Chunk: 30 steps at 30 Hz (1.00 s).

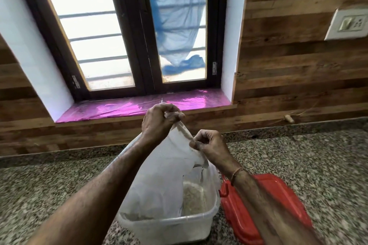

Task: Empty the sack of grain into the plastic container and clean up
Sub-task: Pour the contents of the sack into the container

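A white sack (pixel 159 181) hangs upside down into the clear plastic container (pixel 169 226) on the granite counter. My left hand (pixel 159 121) pinches the sack's upper corner, held highest. My right hand (pixel 211 147) grips the same top edge a little lower and to the right. Pale grain (pixel 193 197) lies inside the container beside the sack's lower end. Much of the container's left wall is hidden behind my left forearm.
A red lid (pixel 264 201) lies flat on the counter right of the container, partly under my right forearm. Behind are a wood-panelled wall, a window with a pink-lined sill (pixel 139 107), and a wall socket (pixel 348 24) at upper right.
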Each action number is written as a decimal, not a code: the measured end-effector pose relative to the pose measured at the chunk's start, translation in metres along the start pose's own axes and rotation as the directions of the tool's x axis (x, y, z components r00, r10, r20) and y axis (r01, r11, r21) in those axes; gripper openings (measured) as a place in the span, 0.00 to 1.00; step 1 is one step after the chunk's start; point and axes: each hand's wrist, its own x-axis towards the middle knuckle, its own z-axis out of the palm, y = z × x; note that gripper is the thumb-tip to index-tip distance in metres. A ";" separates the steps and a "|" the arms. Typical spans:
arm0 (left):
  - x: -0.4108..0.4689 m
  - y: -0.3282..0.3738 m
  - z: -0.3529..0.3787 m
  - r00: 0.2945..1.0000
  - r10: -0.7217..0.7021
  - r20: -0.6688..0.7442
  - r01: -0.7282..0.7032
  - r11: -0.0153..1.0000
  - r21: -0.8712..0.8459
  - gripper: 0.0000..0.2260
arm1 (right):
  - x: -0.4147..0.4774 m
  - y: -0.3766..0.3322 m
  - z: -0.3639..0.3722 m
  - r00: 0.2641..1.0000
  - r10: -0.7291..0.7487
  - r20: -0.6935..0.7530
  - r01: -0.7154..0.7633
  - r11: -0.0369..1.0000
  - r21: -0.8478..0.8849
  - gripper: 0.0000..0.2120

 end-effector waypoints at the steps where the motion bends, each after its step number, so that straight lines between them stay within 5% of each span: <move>1: 0.000 0.000 0.000 0.999 -0.034 0.003 0.034 0.998 -0.057 0.06 | -0.001 0.001 -0.001 1.000 0.003 -0.009 -0.003 1.000 0.014 0.11; 6: -0.004 0.005 -0.005 0.977 -0.087 0.196 0.163 0.896 -0.413 0.04 | -0.003 0.008 -0.004 0.996 0.045 -0.075 -0.042 0.998 0.037 0.09; 13: -0.012 -0.009 -0.016 0.984 -0.120 0.132 0.142 0.975 -0.171 0.03 | -0.011 0.016 0.001 0.996 0.051 -0.070 -0.043 0.993 0.113 0.10; 20: -0.021 -0.015 -0.008 0.981 -0.186 0.058 0.195 0.946 -0.258 0.06 | -0.009 -0.026 0.008 0.998 -0.001 -0.057 0.017 0.963 0.269 0.12; 28: -0.029 -0.014 -0.002 0.995 -0.084 0.048 0.093 0.962 -0.257 0.05 | 0.020 -0.067 0.006 0.987 -0.157 -0.044 0.149 0.979 -0.141 0.06; 30: -0.030 -0.015 -0.006 0.996 -0.089 0.026 0.092 0.966 -0.240 0.05 | 0.021 -0.071 0.003 0.989 -0.145 0.036 0.149 0.982 -0.117 0.07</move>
